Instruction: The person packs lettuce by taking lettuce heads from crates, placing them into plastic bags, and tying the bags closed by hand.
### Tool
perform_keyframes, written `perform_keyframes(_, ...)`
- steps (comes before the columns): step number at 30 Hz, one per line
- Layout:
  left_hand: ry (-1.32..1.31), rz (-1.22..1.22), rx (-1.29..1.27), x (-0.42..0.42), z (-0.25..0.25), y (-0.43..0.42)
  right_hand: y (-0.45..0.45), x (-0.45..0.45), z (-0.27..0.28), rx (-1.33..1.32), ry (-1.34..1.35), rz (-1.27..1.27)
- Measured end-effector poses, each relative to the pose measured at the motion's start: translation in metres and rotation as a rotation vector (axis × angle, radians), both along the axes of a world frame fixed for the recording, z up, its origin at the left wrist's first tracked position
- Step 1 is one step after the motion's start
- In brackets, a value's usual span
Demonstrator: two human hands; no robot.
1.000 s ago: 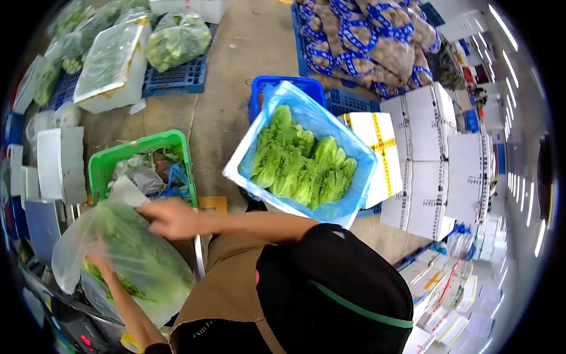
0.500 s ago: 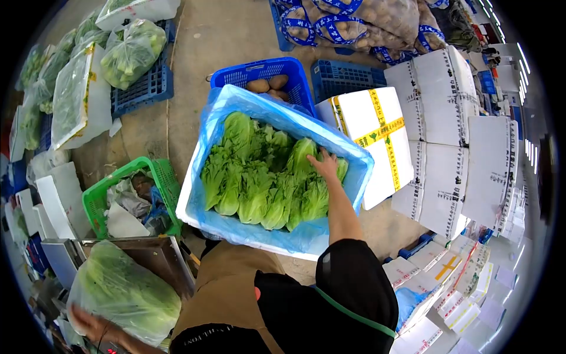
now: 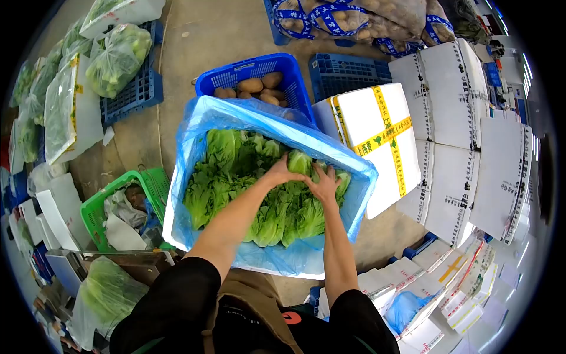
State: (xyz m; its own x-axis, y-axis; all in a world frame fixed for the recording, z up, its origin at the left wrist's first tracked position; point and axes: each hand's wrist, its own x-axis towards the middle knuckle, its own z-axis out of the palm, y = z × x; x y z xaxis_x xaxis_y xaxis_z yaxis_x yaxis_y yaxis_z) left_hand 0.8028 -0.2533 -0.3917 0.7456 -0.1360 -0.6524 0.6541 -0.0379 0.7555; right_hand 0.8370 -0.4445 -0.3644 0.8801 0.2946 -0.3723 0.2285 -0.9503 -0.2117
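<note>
1. Both hands are down in the lettuce. Left hand [image 3: 283, 172]: arm slants up and to the right, thumb pointing across at the other hand, fingers apart from the thumb. Can't tell how firmly it's gripping.
2. Right hand [image 3: 324, 184]: forearm runs nearly straight up, fingers spread pretty wide, thumb angled in so the two thumbs almost meet. Can't tell its grip either.
3. One lettuce head [image 3: 299, 160] pokes up between them, at the right part of the pile.
4. The lettuce [image 3: 265, 221] sits packed in a white foam box [image 3: 168, 221] with a blue plastic liner [image 3: 348, 159].
5. Off to the left: a clear bag of greens [image 3: 106, 292], then a green basket [image 3: 94, 215].
6. Past the box: a blue crate [image 3: 298, 76] of potatoes [image 3: 250, 85], with a yellow-taped box [image 3: 359, 121] to its right.
7. Way back, potato sacks [image 3: 354, 23].
</note>
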Motion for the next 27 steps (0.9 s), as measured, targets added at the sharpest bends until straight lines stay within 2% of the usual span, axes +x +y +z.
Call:
perform_keyframes(3,0.104,0.071,0.123,0.0,-0.01,-0.019,-0.013,0.024,-0.005,0.253,0.155,-0.231)
perform_keyframes(4,0.135,0.064,0.129,0.001,-0.013,-0.019,-0.014,0.031,-0.005,0.226,0.117,-0.248)
perform_keyframes(7,0.135,0.051,-0.085,-0.003,-0.024,-0.011,-0.01,0.024,-0.007,0.105,0.06,-0.233)
perform_keyframes(8,0.055,0.106,-0.094,-0.011,-0.02,-0.012,-0.006,0.014,-0.006,0.046,-0.089,-0.235)
perform_keyframes(10,-0.099,0.214,-0.1,-0.042,-0.002,-0.018,-0.009,-0.002,0.014,0.186,-0.103,-0.231)
perform_keyframes(11,-0.163,0.233,0.013,-0.056,0.018,-0.02,-0.011,-0.012,0.029,0.259,-0.106,-0.234)
perform_keyframes(13,-0.278,0.213,0.058,-0.079,0.043,-0.022,-0.013,-0.028,0.055,0.259,-0.178,-0.127)
perform_keyframes(16,-0.308,0.241,0.009,-0.086,0.044,-0.026,-0.021,-0.031,0.072,0.135,-0.213,0.076)
perform_keyframes(19,-0.466,0.365,0.022,-0.083,0.018,-0.045,-0.034,0.008,0.068,0.055,-0.051,0.197)
perform_keyframes(20,-0.503,0.384,0.096,-0.082,0.01,-0.051,-0.041,0.02,0.062,0.028,-0.033,0.279)
perform_keyframes(21,-0.449,0.456,0.008,-0.08,0.01,-0.056,-0.05,0.026,0.054,0.118,-0.133,0.429)
perform_keyframes(22,-0.501,0.533,-0.075,-0.081,0.001,-0.063,-0.065,0.031,0.034,0.216,-0.179,0.524)
perform_keyframes(23,-0.555,0.604,-0.161,-0.083,-0.008,-0.072,-0.08,0.032,0.015,0.272,-0.137,0.566)
perform_keyframes(24,-0.549,0.614,-0.065,-0.08,-0.009,-0.08,-0.083,0.026,0.016,0.418,-0.01,0.422)
perform_keyframes(25,-0.599,0.562,0.058,-0.078,-0.007,-0.078,-0.076,0.022,0.022,0.246,-0.133,0.461)
perform_keyframes(26,-0.587,0.606,0.019,-0.083,0.009,-0.072,-0.074,0.021,0.018,0.176,-0.177,0.453)
perform_keyframes(27,-0.61,0.602,0.015,-0.079,-0.006,-0.081,-0.061,0.017,0.038,0.155,-0.294,0.617)
